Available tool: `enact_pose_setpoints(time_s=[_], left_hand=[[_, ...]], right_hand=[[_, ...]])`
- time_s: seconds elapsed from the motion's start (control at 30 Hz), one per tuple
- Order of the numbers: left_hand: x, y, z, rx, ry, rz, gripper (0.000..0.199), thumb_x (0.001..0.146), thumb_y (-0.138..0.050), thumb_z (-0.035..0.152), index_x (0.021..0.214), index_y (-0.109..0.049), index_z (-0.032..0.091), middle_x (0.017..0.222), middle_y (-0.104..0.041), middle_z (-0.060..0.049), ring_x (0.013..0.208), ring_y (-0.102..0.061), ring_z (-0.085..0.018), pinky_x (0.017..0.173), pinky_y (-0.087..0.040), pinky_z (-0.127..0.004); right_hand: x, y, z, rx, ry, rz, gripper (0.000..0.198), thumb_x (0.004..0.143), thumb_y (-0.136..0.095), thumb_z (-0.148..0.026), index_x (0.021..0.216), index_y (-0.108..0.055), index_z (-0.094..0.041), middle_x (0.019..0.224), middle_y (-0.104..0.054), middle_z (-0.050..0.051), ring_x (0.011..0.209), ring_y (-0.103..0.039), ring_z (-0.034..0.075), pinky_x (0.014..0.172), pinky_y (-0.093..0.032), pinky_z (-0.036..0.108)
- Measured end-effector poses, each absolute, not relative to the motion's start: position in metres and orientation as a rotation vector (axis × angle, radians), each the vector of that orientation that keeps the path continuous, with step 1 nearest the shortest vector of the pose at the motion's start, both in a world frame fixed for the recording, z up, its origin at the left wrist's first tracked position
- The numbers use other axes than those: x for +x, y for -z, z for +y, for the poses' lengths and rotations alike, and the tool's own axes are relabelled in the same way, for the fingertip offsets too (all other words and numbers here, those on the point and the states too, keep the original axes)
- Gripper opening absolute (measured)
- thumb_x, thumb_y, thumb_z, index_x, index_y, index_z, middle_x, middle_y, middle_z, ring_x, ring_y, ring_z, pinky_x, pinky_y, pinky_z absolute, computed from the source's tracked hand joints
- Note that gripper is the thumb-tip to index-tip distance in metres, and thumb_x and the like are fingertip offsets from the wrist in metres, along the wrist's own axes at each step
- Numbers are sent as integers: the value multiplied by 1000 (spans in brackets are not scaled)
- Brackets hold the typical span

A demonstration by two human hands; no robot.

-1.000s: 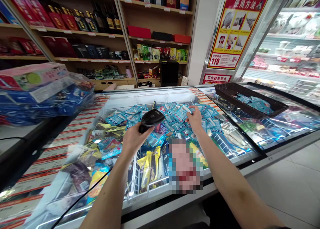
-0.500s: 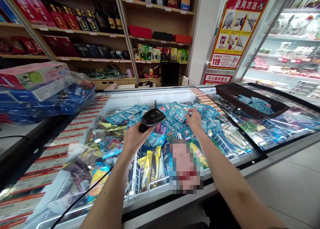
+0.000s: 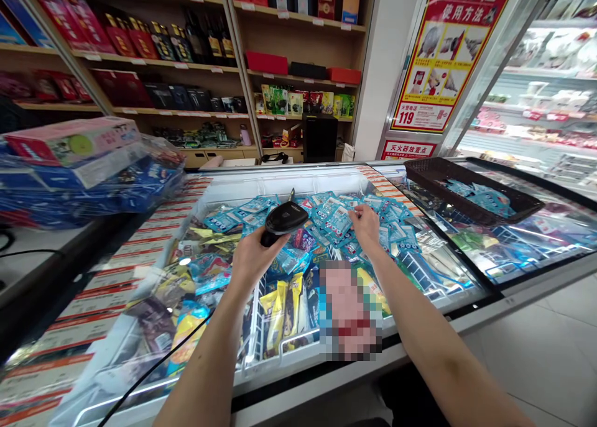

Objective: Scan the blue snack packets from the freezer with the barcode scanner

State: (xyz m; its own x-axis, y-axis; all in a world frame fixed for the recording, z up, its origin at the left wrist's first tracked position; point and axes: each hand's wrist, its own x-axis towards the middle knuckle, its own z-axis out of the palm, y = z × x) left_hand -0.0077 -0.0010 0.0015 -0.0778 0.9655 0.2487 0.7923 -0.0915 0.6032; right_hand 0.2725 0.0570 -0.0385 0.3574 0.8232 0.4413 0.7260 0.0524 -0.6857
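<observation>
Bright overall, edges stretched and soft

A black scanner (image 3: pixel 288 217) hangs near blue packets (image 3: pixel 338 220) lying flat, overlapping.

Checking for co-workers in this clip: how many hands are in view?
2: the left hand, gripping the black scanner, and the right hand, at a blue packet. None seems hidden.

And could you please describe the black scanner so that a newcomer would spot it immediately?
Start at the wide freezer in the middle. Above it, the left hand grips the scanner, near the blue packets. Its solid black, rounded head distinguishes it from those flat packets.
</observation>
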Motion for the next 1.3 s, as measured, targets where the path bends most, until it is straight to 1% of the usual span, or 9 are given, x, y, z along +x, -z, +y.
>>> enact_pose_setpoints(time_s=[0.1, 0.27, 0.43, 0.57, 0.67, 0.8, 0.97, 1.13, 1.3], left_hand=[[-10, -2, -1, 1926, -932, 1916, 57, 71, -52, 70, 97, -68, 22, 73, -69, -5, 69, -62, -23, 53, -34, -26], [-23, -4, 2, 1863, -989, 1976, 57, 71, -51, 70, 94, -68, 20, 70, -69, -5, 69, -62, -23, 54, -35, -26], [-37, -7, 2, 1822, -1040, 2095, 54, 73, -50, 66, 94, -68, 19, 71, -69, -7, 72, -63, -25, 57, -37, -27], [-43, -9, 0, 1795, -1042, 2179, 53, 74, -49, 66, 95, -68, 21, 74, -70, -7, 76, -64, -26, 59, -39, -28], [-48, -8, 1, 1779, -1029, 2231, 57, 74, -46, 70, 97, -68, 22, 78, -70, -8, 79, -64, -28, 59, -38, -29], [-56, -5, 5, 1723, -1056, 2266, 63, 73, -43, 75, 96, -68, 23, 80, -70, -10, 79, -64, -29, 58, -37, -29], [-62, -4, 4, 1681, -1108, 2221, 61, 74, -44, 74, 98, -67, 22, 79, -71, -9, 77, -64, -27, 59, -37, -29], [-60, -9, 0, 1693, -1090, 2238, 58, 76, -44, 71, 96, -68, 22, 83, -71, -9, 79, -64, -28, 59, -36, -29], [-59, -12, -1, 1697, -1072, 2247, 58, 76, -45, 71, 97, -68, 22, 83, -70, -9, 82, -64, -29, 58, -35, -30]], right_hand=[[273, 44, 60, -1693, -128, -1385, 32, 85, -51, -32, 106, -62, -12, 90, -69, 11, 78, -64, 22, 79, -45, 34], [273, 45, 59, -1666, -78, -1409, 36, 90, -38, -25, 112, -62, -10, 81, -69, 11, 76, -64, 22, 81, -45, 34], [276, 36, 55, -1676, 80, -1356, 40, 93, -32, -26, 114, -63, -12, 97, -69, 14, 89, -63, 24, 85, -42, 35], [267, 27, 51, -1676, 96, -1407, 42, 97, -28, -32, 116, -62, -15, 95, -70, 12, 87, -62, 24, 82, -42, 34], [246, 21, 51, -1722, 81, -1534, 45, 97, -28, -39, 113, -64, -16, 94, -70, 13, 85, -62, 25, 80, -42, 34], [207, 14, 65, -1664, -28, -1851, 34, 94, -40, -34, 114, -64, -20, 100, -69, 12, 92, -63, 26, 83, -42, 34], [164, 12, 98, -1548, -163, -2185, 32, 93, -43, -32, 114, -65, -20, 109, -68, 11, 101, -61, 24, 88, -43, 33], [137, 18, 125, -1477, -169, -2314, 45, 90, -52, -37, 129, -54, -15, 128, -58, 15, 120, -52, 27, 97, -39, 34], [132, 29, 143, -1516, -258, -2364, 68, 79, -66, -45, 138, -45, -18, 130, -58, 13, 126, -46, 31, 99, -37, 37]])
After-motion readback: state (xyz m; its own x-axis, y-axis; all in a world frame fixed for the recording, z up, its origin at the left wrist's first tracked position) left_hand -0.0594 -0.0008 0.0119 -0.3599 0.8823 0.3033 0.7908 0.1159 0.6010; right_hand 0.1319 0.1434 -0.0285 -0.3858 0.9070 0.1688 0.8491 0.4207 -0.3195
